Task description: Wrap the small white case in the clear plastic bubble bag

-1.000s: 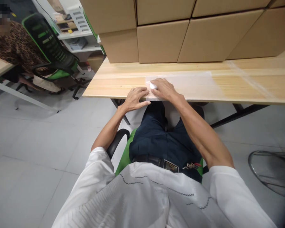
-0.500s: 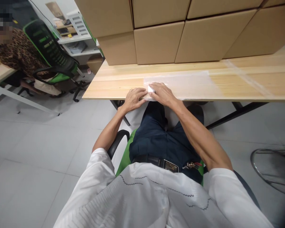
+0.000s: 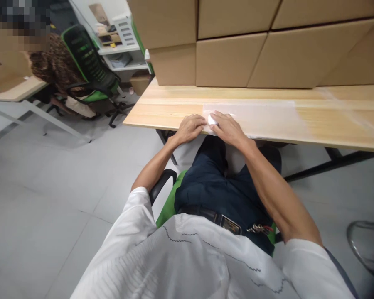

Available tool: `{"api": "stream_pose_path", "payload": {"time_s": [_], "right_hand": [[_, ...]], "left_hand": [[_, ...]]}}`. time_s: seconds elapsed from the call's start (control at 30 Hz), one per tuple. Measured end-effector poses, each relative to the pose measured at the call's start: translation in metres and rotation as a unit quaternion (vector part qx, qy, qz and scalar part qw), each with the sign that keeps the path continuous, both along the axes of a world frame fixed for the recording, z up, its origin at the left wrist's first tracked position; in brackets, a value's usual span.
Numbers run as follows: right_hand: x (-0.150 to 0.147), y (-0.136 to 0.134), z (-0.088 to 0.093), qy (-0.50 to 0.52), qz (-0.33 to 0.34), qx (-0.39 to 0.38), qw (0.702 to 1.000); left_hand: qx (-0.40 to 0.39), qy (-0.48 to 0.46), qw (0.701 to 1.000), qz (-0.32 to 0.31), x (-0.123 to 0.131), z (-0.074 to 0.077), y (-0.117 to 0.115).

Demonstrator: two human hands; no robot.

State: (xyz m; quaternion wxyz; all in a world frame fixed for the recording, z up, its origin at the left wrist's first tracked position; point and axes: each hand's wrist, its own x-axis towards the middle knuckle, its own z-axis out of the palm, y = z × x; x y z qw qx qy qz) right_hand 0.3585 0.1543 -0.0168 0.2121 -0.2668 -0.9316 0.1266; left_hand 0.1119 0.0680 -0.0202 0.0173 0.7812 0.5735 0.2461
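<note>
A thin, translucent white sheet (image 3: 262,118) lies flat along the front edge of the wooden table (image 3: 165,106). Close to its left end is a small white object (image 3: 212,119), whose kind I cannot make out. My right hand (image 3: 229,128) is closed over this object from the right, thumb in front and fingers behind. Just to the left, my left hand (image 3: 191,126) has its fingers and thumb drawn together on the sheet's left end, beside the object. The fingertips of both hands are close together, and part of the sheet is hidden beneath them.
Stacked cardboard boxes (image 3: 230,60) stand along the back of the table. To the left, a person in a patterned top sits on a green and black chair (image 3: 90,62) at another table. White shelves (image 3: 121,50) hold several items. A metal-framed object (image 3: 357,245) is at lower right.
The whole view has shifted, so the table and hands appear farther right. Both hands keep nearly the same grip at the sheet's left end, and the white object stays under the right hand.
</note>
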Motion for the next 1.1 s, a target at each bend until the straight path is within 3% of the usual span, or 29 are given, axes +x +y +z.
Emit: {"api": "stream_pose_path", "payload": {"time_s": [0.27,0.67,0.9,1.1], "right_hand": [[0.008,0.012,-0.012,0.024,0.006,0.019,1.000],[0.013,0.009,-0.006,0.020,0.013,-0.021,1.000],[0.017,0.024,-0.017,0.020,-0.011,-0.033,0.999],[0.019,0.025,-0.014,0.004,-0.023,-0.042,0.999]], "left_hand": [[0.012,0.045,0.997,0.054,0.019,-0.009,0.003],[0.036,0.108,0.986,0.120,0.040,-0.015,0.002],[0.084,0.163,0.975,0.128,0.053,-0.023,0.003],[0.100,0.166,0.971,0.138,0.065,-0.021,-0.005]]}}
